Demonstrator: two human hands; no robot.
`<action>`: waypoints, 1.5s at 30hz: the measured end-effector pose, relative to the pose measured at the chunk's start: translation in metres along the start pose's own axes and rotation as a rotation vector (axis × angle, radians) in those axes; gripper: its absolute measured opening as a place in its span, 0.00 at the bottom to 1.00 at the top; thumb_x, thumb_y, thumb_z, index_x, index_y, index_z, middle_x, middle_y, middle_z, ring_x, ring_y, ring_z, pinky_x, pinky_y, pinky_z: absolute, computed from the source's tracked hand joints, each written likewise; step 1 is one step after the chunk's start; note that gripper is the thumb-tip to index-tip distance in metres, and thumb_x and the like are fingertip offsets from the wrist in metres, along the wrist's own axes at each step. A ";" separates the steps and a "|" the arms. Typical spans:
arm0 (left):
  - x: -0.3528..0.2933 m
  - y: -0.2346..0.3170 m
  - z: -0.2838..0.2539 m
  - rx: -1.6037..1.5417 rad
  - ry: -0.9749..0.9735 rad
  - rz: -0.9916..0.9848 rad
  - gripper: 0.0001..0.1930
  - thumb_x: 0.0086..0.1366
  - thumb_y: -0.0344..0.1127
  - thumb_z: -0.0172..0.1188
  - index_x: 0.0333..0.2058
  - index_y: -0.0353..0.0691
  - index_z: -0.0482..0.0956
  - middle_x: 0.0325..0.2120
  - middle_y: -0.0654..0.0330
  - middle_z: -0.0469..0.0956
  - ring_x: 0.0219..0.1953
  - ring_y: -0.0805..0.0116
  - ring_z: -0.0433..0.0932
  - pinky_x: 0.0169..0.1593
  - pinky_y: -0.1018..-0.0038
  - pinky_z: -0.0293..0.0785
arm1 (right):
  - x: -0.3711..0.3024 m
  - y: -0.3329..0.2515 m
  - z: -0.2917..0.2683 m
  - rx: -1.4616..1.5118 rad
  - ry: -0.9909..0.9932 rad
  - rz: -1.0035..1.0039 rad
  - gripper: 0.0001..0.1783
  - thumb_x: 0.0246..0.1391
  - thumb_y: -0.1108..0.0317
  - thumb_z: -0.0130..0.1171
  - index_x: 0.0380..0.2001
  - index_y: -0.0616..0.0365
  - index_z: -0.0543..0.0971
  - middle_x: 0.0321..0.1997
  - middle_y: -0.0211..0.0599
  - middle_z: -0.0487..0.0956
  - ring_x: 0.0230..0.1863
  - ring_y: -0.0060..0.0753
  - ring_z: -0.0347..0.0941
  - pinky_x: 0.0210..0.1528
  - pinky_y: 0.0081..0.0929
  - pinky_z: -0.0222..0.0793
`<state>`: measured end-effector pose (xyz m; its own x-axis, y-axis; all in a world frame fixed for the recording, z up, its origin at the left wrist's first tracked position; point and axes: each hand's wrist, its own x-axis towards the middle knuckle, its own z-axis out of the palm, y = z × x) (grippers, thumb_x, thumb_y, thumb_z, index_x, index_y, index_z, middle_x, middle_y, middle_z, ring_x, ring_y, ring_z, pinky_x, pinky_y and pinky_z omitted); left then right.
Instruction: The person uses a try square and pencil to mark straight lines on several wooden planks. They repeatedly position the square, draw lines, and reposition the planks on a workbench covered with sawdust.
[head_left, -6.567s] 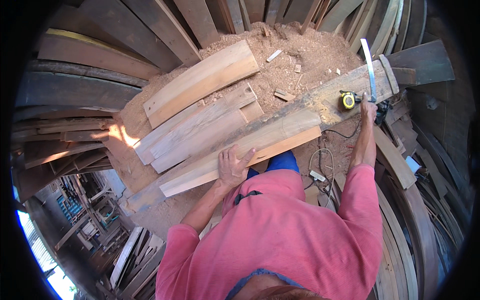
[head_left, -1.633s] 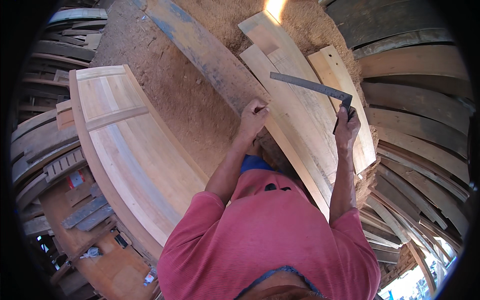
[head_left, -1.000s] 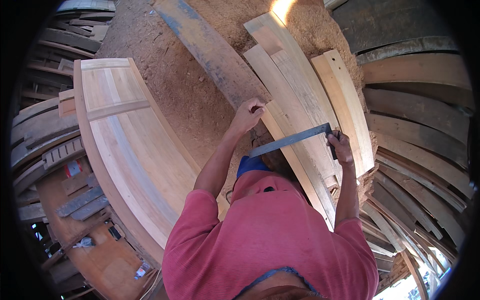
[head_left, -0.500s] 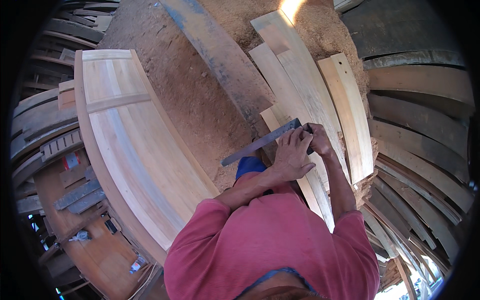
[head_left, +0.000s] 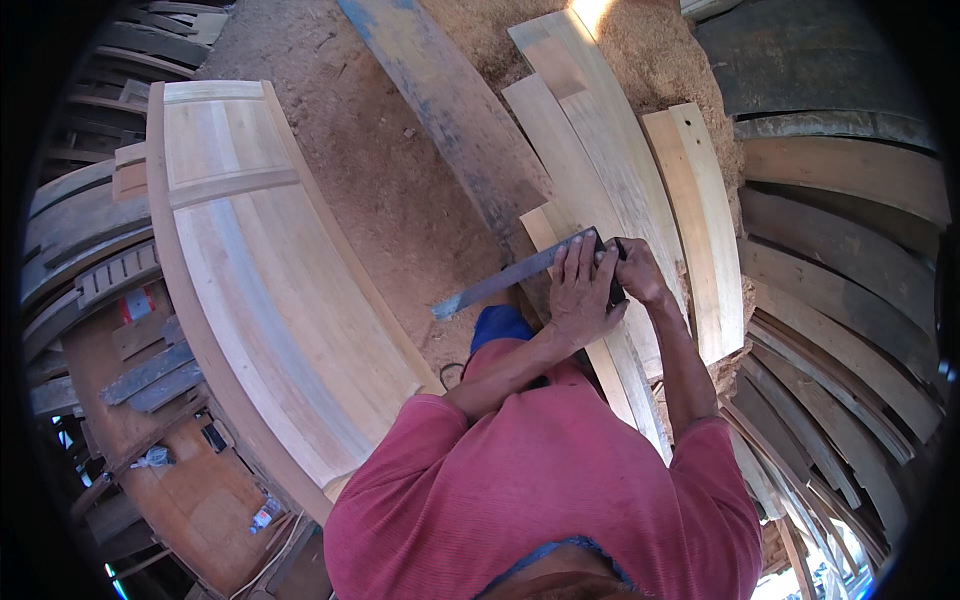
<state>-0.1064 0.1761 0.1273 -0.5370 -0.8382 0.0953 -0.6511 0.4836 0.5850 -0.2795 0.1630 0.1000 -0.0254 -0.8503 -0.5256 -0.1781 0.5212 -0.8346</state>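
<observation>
A try square (head_left: 500, 282) with a long flat metal blade and a dark stock lies across a narrow pale board (head_left: 615, 375). My left hand (head_left: 580, 302) presses on it from above, its fingers over the blade and its thumb near the stock, holding it against the wood. Just right of the stock, my right hand (head_left: 641, 272) is closed, its fingertips pinched by the square's corner. A small dark thing shows at those fingertips, too hidden to name. The blade's free end sticks out to the left, past the board and above a blue cloth-covered knee or cap-like shape (head_left: 500, 325).
Several pale boards (head_left: 630, 170) lie ahead, beside a shorter holed plank (head_left: 700, 230). A stained plank (head_left: 450, 120) lies on the sawdust-covered ground. On the left stands a large panelled wooden door (head_left: 265, 270). Stacked dark planks (head_left: 840, 240) line the right side.
The try square's blade has swung slightly, its free end now a little farther left. My left hand's fingers lie closer together over it. My right hand stays beside the corner. The whole view has shifted slightly.
</observation>
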 end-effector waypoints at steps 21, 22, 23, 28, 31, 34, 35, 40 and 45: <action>-0.002 -0.002 0.000 -0.030 0.023 0.025 0.55 0.52 0.50 0.77 0.74 0.36 0.59 0.73 0.25 0.54 0.76 0.25 0.52 0.77 0.36 0.45 | -0.002 -0.014 -0.003 0.026 -0.075 -0.002 0.13 0.66 0.63 0.65 0.35 0.64 0.85 0.26 0.29 0.81 0.28 0.19 0.72 0.30 0.30 0.71; 0.000 0.000 -0.004 -0.017 0.002 0.018 0.55 0.52 0.50 0.77 0.74 0.36 0.58 0.73 0.25 0.54 0.76 0.25 0.52 0.77 0.36 0.45 | -0.002 -0.013 -0.003 -0.010 -0.066 0.001 0.13 0.66 0.63 0.65 0.35 0.64 0.85 0.26 0.30 0.82 0.28 0.19 0.73 0.31 0.30 0.72; 0.001 0.001 -0.010 -0.074 0.029 0.016 0.55 0.53 0.50 0.77 0.74 0.35 0.58 0.73 0.25 0.55 0.76 0.24 0.52 0.77 0.35 0.45 | -0.002 -0.013 -0.004 -0.046 -0.056 0.003 0.13 0.66 0.63 0.65 0.35 0.64 0.85 0.27 0.31 0.82 0.28 0.19 0.74 0.31 0.30 0.72; 0.036 -0.040 -0.058 0.004 0.322 -0.028 0.44 0.64 0.43 0.71 0.71 0.30 0.59 0.68 0.26 0.61 0.72 0.27 0.58 0.73 0.39 0.54 | -0.007 -0.009 -0.001 -0.043 -0.036 0.060 0.12 0.65 0.63 0.65 0.35 0.63 0.85 0.26 0.30 0.82 0.28 0.20 0.74 0.31 0.29 0.72; 0.058 -0.090 -0.082 -0.038 0.044 -0.247 0.26 0.69 0.41 0.67 0.61 0.34 0.74 0.55 0.38 0.79 0.59 0.44 0.78 0.62 0.54 0.73 | -0.012 -0.011 0.007 0.039 0.021 0.050 0.11 0.65 0.63 0.66 0.34 0.60 0.84 0.25 0.24 0.79 0.26 0.17 0.71 0.29 0.27 0.70; 0.064 -0.120 -0.081 -0.271 -0.191 -0.374 0.17 0.70 0.41 0.67 0.51 0.36 0.82 0.42 0.46 0.85 0.45 0.54 0.85 0.51 0.61 0.79 | -0.029 -0.016 0.003 0.001 0.070 0.028 0.11 0.65 0.63 0.66 0.34 0.60 0.84 0.25 0.24 0.78 0.26 0.17 0.71 0.29 0.28 0.70; 0.065 -0.127 -0.077 -0.261 -0.150 -0.312 0.16 0.70 0.41 0.68 0.50 0.37 0.82 0.41 0.46 0.85 0.43 0.54 0.85 0.50 0.61 0.79 | -0.039 -0.017 0.002 0.010 0.076 0.033 0.11 0.65 0.63 0.66 0.34 0.61 0.84 0.25 0.24 0.78 0.26 0.17 0.71 0.30 0.29 0.70; 0.070 -0.151 -0.058 -0.284 -0.100 -0.166 0.17 0.70 0.41 0.68 0.50 0.36 0.83 0.42 0.45 0.86 0.46 0.46 0.85 0.52 0.57 0.80 | -0.119 -0.015 -0.006 -0.160 0.210 0.001 0.17 0.67 0.58 0.60 0.36 0.63 0.82 0.26 0.35 0.81 0.29 0.26 0.75 0.35 0.34 0.72; 0.074 -0.173 -0.044 -0.471 -0.071 -0.144 0.17 0.70 0.41 0.70 0.48 0.34 0.83 0.39 0.48 0.85 0.42 0.55 0.84 0.50 0.62 0.80 | -0.227 0.014 -0.019 0.279 0.582 -0.139 0.22 0.74 0.51 0.52 0.42 0.61 0.82 0.27 0.29 0.78 0.26 0.19 0.70 0.29 0.25 0.64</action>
<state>-0.0102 0.0191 0.0693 -0.5058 -0.8606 -0.0587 -0.4166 0.1841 0.8903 -0.2946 0.3618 0.2107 -0.5619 -0.7709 -0.3002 0.0411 0.3364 -0.9408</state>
